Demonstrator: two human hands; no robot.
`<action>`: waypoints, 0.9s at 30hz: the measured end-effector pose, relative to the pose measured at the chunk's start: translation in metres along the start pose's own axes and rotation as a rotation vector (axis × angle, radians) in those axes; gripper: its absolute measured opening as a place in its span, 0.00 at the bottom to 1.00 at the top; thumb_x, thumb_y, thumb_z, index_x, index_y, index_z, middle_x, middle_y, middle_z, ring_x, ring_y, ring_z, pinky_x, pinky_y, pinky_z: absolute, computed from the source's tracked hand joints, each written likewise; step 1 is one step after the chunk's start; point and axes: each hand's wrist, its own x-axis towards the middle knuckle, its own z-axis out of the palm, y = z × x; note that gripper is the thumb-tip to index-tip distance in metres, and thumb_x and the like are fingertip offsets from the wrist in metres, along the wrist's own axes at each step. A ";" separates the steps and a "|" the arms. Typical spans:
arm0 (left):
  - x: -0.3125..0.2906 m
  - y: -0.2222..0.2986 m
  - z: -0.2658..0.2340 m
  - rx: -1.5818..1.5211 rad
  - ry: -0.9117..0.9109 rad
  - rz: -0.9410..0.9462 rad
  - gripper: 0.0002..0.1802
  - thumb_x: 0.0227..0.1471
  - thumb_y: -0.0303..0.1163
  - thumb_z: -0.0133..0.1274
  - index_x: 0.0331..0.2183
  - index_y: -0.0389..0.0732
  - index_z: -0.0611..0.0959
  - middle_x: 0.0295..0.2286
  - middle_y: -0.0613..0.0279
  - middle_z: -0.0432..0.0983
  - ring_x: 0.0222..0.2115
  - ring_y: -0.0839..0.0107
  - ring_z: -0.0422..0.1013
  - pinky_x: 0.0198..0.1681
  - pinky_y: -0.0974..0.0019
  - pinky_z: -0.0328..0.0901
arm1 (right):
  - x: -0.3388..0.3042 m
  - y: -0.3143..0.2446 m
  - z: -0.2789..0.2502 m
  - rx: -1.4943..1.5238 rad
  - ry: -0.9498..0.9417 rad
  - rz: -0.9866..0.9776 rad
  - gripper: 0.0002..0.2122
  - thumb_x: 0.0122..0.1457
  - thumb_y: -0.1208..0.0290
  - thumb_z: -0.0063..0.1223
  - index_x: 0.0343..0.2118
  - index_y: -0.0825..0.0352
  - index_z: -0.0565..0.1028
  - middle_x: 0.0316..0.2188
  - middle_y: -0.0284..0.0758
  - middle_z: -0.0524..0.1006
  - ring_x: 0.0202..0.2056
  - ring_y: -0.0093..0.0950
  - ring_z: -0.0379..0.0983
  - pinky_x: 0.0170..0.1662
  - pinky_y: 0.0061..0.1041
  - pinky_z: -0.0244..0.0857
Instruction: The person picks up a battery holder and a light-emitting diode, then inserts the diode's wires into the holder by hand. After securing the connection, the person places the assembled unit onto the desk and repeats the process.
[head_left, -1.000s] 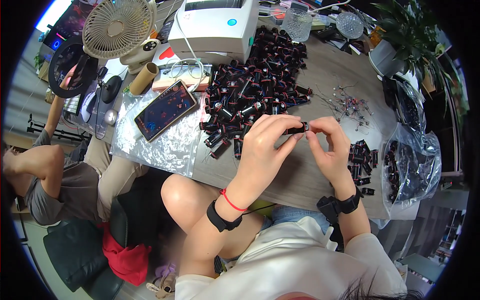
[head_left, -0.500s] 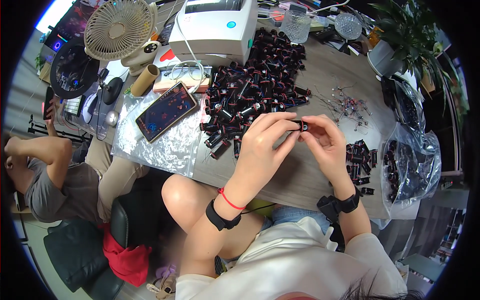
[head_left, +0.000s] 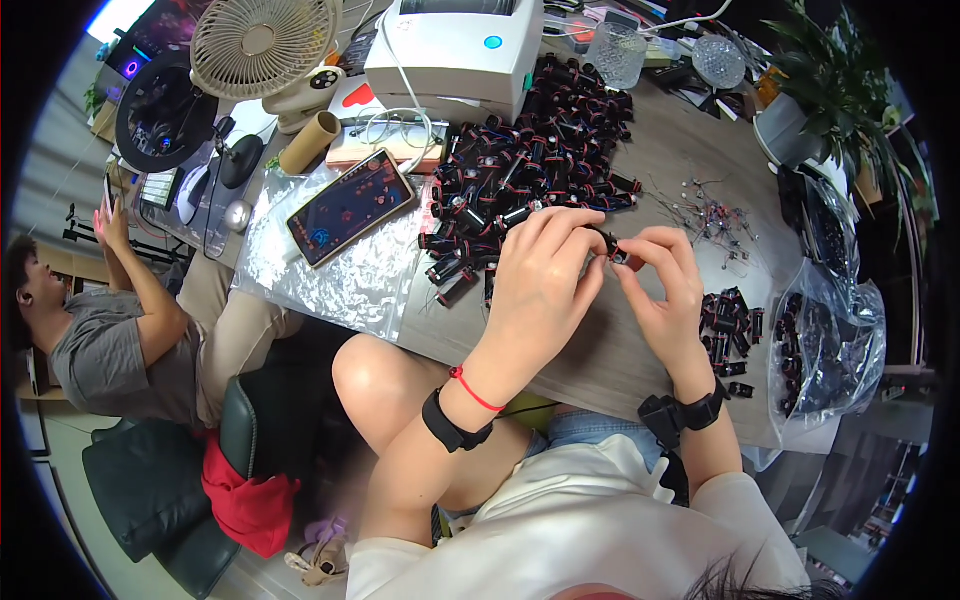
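Above the desk, my left hand (head_left: 548,275) and my right hand (head_left: 666,298) meet at a small black cylindrical part (head_left: 613,247). The left fingers close around its body and cover most of it. At its right end, my right thumb and forefinger pinch; whether a wire or the rim is between them is too small to tell. Behind my left hand spreads a large pile of similar black cylinders (head_left: 540,165) with red wires. A smaller group of black cylinders (head_left: 728,322) lies to the right of my right hand.
Thin-leaded small components (head_left: 712,215) lie scattered beyond my right hand. At the right edge sits a clear plastic bag (head_left: 845,335). A phone (head_left: 350,207) rests on plastic film (head_left: 375,285). Farther back stand a white printer (head_left: 455,55), a fan (head_left: 260,45) and a cardboard tube (head_left: 310,143).
The whole view has shifted slightly to the right. My left hand has rolled farther over the black cylinder, hiding more of it. The seated person at left has come further into view.
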 end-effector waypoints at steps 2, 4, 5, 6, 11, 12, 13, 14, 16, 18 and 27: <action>0.000 0.002 -0.001 0.016 -0.016 -0.001 0.08 0.41 0.19 0.58 0.28 0.37 0.77 0.39 0.60 0.75 0.40 0.59 0.70 0.41 0.61 0.66 | 0.000 0.000 0.001 0.001 0.019 -0.010 0.14 0.48 0.86 0.58 0.40 0.70 0.75 0.33 0.37 0.76 0.32 0.26 0.73 0.37 0.22 0.67; -0.002 0.001 0.002 0.003 -0.019 -0.002 0.08 0.41 0.19 0.57 0.28 0.37 0.77 0.39 0.60 0.75 0.40 0.59 0.70 0.42 0.61 0.66 | 0.000 0.002 0.004 0.010 0.015 -0.033 0.14 0.48 0.85 0.58 0.40 0.71 0.75 0.36 0.38 0.76 0.33 0.26 0.73 0.38 0.22 0.68; -0.003 -0.001 0.003 -0.012 -0.026 -0.009 0.08 0.42 0.18 0.57 0.28 0.37 0.77 0.38 0.60 0.75 0.40 0.59 0.70 0.42 0.61 0.66 | 0.000 0.002 0.004 0.015 0.014 -0.045 0.14 0.48 0.85 0.58 0.40 0.71 0.74 0.37 0.39 0.77 0.33 0.26 0.74 0.38 0.22 0.68; -0.004 -0.002 0.004 -0.027 -0.033 -0.016 0.08 0.42 0.18 0.56 0.29 0.37 0.76 0.38 0.60 0.75 0.40 0.59 0.70 0.42 0.62 0.66 | 0.000 0.003 0.004 0.014 0.019 -0.054 0.14 0.48 0.85 0.58 0.40 0.71 0.74 0.37 0.39 0.77 0.33 0.26 0.74 0.38 0.22 0.68; -0.004 -0.004 0.005 -0.039 -0.032 -0.012 0.08 0.44 0.17 0.54 0.31 0.35 0.75 0.37 0.57 0.74 0.38 0.57 0.70 0.41 0.62 0.66 | 0.001 0.000 0.002 0.032 -0.013 -0.019 0.13 0.50 0.85 0.58 0.40 0.70 0.75 0.40 0.40 0.77 0.35 0.27 0.75 0.38 0.22 0.70; -0.005 -0.004 0.006 -0.077 -0.027 -0.041 0.08 0.45 0.17 0.54 0.31 0.34 0.75 0.38 0.56 0.73 0.37 0.57 0.71 0.40 0.62 0.67 | 0.001 -0.002 0.002 0.064 -0.026 0.015 0.14 0.50 0.85 0.57 0.41 0.70 0.75 0.39 0.40 0.77 0.35 0.27 0.75 0.38 0.22 0.69; -0.004 -0.004 0.008 -0.117 -0.022 -0.067 0.08 0.47 0.17 0.53 0.32 0.34 0.74 0.38 0.55 0.73 0.37 0.57 0.71 0.39 0.62 0.67 | 0.001 -0.002 0.001 0.093 -0.036 0.049 0.14 0.50 0.85 0.57 0.41 0.70 0.75 0.39 0.39 0.76 0.35 0.26 0.75 0.38 0.22 0.69; -0.004 -0.004 0.009 -0.158 -0.018 -0.093 0.08 0.48 0.17 0.52 0.33 0.33 0.74 0.38 0.54 0.72 0.36 0.56 0.71 0.38 0.62 0.67 | 0.001 -0.002 0.001 0.090 -0.030 0.042 0.14 0.50 0.85 0.57 0.41 0.70 0.75 0.39 0.39 0.76 0.35 0.26 0.75 0.38 0.22 0.69; -0.005 -0.003 0.009 -0.175 -0.032 -0.101 0.07 0.49 0.17 0.52 0.33 0.33 0.73 0.38 0.53 0.72 0.35 0.56 0.71 0.37 0.62 0.67 | -0.002 0.003 0.004 0.200 -0.023 0.109 0.14 0.50 0.85 0.57 0.41 0.70 0.76 0.39 0.38 0.76 0.34 0.25 0.75 0.38 0.21 0.69; -0.008 -0.003 0.009 -0.210 -0.069 -0.139 0.07 0.51 0.17 0.50 0.34 0.32 0.72 0.38 0.52 0.70 0.34 0.56 0.71 0.35 0.62 0.68 | -0.004 0.004 0.005 0.253 -0.013 0.135 0.14 0.50 0.85 0.57 0.41 0.70 0.76 0.39 0.37 0.76 0.34 0.24 0.74 0.38 0.20 0.68; -0.007 -0.003 0.012 -0.211 -0.100 -0.130 0.06 0.52 0.17 0.49 0.34 0.33 0.70 0.38 0.50 0.66 0.33 0.51 0.71 0.34 0.58 0.68 | -0.004 0.008 0.003 0.590 -0.053 0.340 0.13 0.52 0.85 0.56 0.42 0.71 0.75 0.35 0.30 0.70 0.35 0.18 0.68 0.40 0.17 0.65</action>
